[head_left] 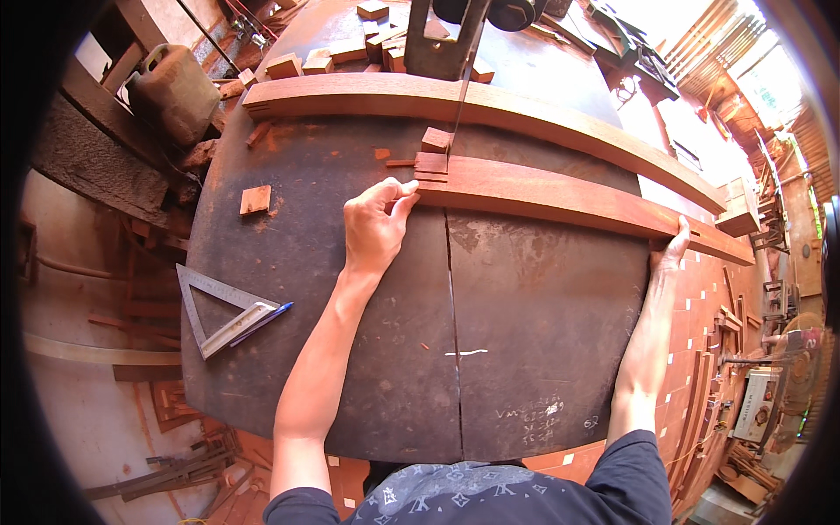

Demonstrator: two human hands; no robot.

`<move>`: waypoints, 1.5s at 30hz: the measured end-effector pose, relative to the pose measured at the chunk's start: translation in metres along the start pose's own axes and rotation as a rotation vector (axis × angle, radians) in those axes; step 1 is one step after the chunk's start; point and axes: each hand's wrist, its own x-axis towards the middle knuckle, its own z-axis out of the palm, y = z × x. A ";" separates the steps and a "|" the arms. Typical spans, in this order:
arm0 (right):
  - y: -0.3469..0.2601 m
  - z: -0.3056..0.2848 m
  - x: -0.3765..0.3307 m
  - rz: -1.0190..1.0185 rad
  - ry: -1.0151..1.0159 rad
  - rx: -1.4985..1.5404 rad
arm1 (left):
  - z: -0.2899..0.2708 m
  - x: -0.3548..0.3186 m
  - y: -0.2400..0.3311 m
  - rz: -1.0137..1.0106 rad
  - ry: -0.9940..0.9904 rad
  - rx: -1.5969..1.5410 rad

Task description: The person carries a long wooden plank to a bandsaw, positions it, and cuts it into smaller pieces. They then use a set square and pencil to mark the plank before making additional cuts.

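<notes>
A long reddish wooden plank [560, 197] lies across the dark metal band-saw table [350, 350]. My left hand [374, 226] grips its left end by the notched corner, close to the thin saw blade [457, 109]. My right hand [672, 252] holds the plank's near edge further right, at the table's rim. A small cut-off block [435, 140] sits on the table just past the plank's left end. A second, longer curved plank [455, 103] lies behind it, beyond the blade.
A metal triangle square [219, 308] with a blue pen [262, 322] lies at the table's left. A small wood block [255, 199] rests nearby. Several offcuts [341, 54] pile at the back. A grey jerrycan [175, 87] stands far left. Wood strips lean at the right.
</notes>
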 end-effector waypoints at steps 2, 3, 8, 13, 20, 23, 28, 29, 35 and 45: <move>-0.002 -0.002 0.002 -0.003 -0.005 0.002 | 0.002 0.003 0.000 0.008 0.011 -0.017; -0.002 -0.003 0.003 -0.017 0.007 -0.018 | 0.003 0.004 0.001 0.011 0.012 -0.016; 0.001 0.001 0.002 -0.026 0.015 -0.010 | 0.002 0.007 -0.002 -0.006 -0.005 0.015; 0.001 -0.001 0.005 -0.020 0.031 -0.011 | 0.003 0.008 0.000 -0.024 -0.011 0.024; 0.002 0.001 0.011 -0.025 0.045 -0.032 | 0.006 0.007 -0.003 0.001 0.018 -0.003; 0.002 0.007 0.009 -0.012 0.066 -0.027 | 0.006 0.007 -0.003 0.025 0.031 -0.007; 0.000 0.005 0.010 -0.013 0.050 -0.036 | 0.005 0.008 -0.001 -0.009 0.004 0.007; 0.001 0.006 0.010 -0.012 0.053 -0.037 | 0.005 0.008 0.000 -0.006 0.008 0.005; 0.005 0.006 0.011 -0.030 0.040 -0.061 | 0.004 0.007 -0.002 -0.001 0.018 0.010; -0.009 0.002 -0.019 0.028 0.006 0.120 | -0.009 -0.023 0.044 0.020 -0.035 0.124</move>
